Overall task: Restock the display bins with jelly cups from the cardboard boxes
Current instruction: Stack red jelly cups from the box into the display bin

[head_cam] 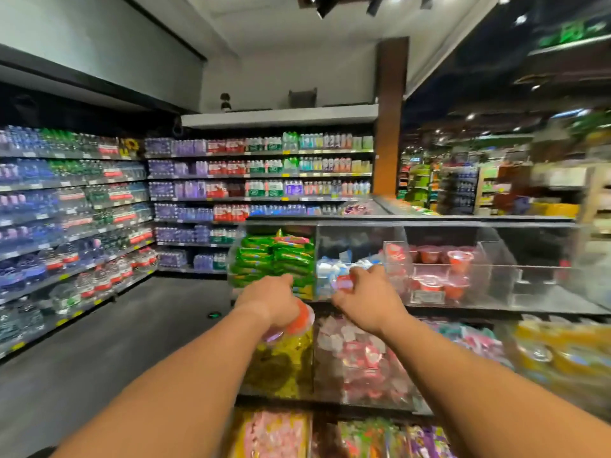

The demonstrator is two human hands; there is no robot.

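Risk of spilling over the low clear front of the display bins [463, 285], already holding red jelly cups [459, 261] well right of both hands, if cups go in too fast. Left hand [271, 300] curled round red-lidded cups [302, 317]; right hand [367, 297] gripping one cup [344, 283], near the middle bin

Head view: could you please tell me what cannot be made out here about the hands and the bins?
- Cardboard boxes: none in the head view.
- Left hand: grips red-lidded cups, but its fingers hide how many.
- Right hand: holds a red-lidded cup; motion blur hides the label.
- Price tag on the clear bin: too blurred to read.
- Right-side shelves: smeared by motion blur.
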